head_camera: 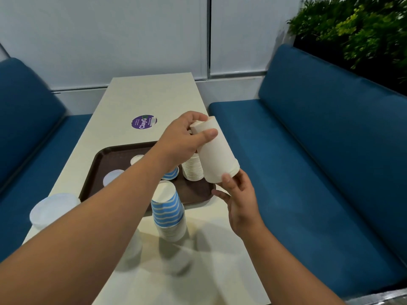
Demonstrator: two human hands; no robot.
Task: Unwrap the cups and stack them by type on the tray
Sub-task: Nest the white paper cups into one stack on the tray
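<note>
- My left hand (184, 139) grips the top end of a white stack (214, 151) of cups, thumb across the front and fingers curled round the back; the stack is tilted, its top leaning away from me and to the left, and it is held in the air above the tray's right edge.
- My right hand (239, 199) sits at the stack's lower end; the thumb tip touches the bottom rim, the other fingers are loosely spread beneath it and not wrapped round it.
- The tray (105, 159) is dark brown and lies on the table (141, 95); on it, near the right side, stands a second white pile (193, 170) of cups, just beside the one I hold.
- A striped cup (171, 173), blue and white, stands on the tray, partly hidden behind my left forearm; two pale round things (113, 176) lie further left on the tray, too blurred to name.
- A striped stack (168, 211) stands upside down on the table at the tray's near edge; a clear lid pile (51, 211) sits at the table's left edge.
- A purple sticker (144, 122) is on the table beyond the tray; blue benches (319, 139) run along both sides; a plant (361, 25) is at the far right.
</note>
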